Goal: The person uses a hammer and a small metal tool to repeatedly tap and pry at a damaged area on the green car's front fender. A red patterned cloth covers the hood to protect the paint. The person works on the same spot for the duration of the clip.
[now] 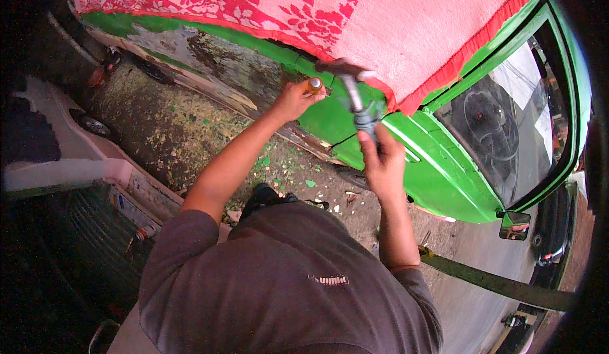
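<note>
My left hand (pixel 295 103) is wrapped round an amber-handled tool (pixel 314 86) with a round metal cap, held against the side of a green car (pixel 330 119). The tool's working end is hidden, so I cannot tell whether it is a chisel or a screwdriver. In my right hand (pixel 386 163) is a claw hammer (pixel 356 99), gripped by its grey-blue handle. Its head, smeared by motion, is raised just right of the tool's cap and apart from it. Around my left hand the paint is partly stripped, leaving a grey and brown patch (pixel 238 68).
A pink and red floral cloth (pixel 279 5) drapes over the car. The front door's window (pixel 501 113) and side mirror (pixel 515 226) are at the right. Paint flakes litter the ground (pixel 209 138). Another pale vehicle (pixel 70 157) stands close at left, a spray gun-like object (pixel 144 232) on it.
</note>
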Available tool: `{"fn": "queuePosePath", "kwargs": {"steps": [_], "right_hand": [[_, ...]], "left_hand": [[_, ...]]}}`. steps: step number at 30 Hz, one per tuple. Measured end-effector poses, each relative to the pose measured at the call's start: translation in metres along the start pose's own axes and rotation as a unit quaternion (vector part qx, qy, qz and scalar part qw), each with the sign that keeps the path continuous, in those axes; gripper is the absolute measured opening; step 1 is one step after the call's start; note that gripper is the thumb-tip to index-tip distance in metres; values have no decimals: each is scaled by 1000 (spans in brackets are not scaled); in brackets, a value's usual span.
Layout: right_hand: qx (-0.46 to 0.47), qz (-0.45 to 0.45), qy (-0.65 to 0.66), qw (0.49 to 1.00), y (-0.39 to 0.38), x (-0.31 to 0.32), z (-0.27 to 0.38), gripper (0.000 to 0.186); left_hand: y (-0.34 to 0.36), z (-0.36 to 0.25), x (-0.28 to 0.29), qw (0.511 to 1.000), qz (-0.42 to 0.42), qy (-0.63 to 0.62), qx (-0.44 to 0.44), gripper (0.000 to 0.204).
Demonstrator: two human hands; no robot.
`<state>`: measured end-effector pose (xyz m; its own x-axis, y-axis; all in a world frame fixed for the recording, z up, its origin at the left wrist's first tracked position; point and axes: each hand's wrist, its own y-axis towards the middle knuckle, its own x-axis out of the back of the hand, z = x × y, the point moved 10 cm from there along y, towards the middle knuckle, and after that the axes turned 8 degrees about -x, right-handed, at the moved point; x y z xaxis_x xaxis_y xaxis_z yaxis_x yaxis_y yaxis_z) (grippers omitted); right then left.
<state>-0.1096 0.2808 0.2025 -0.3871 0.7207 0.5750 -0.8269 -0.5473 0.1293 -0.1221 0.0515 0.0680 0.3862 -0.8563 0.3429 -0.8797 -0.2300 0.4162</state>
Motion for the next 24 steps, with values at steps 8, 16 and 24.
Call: {"fn": "queuePosePath", "kwargs": {"steps": [8,16,24], "right_hand": [[19,-2,0,1000,-8,11,23,26],[-47,10,-23,999,1,-1,2,26],[5,2,-92,996,4,-2,10,26]], "left_hand": [[1,-5,-3,999,-2,-30,-36,26],[18,9,10,1000,-13,21,-3,24],[12,17,-2,1000,15,-2,-4,24]]}}
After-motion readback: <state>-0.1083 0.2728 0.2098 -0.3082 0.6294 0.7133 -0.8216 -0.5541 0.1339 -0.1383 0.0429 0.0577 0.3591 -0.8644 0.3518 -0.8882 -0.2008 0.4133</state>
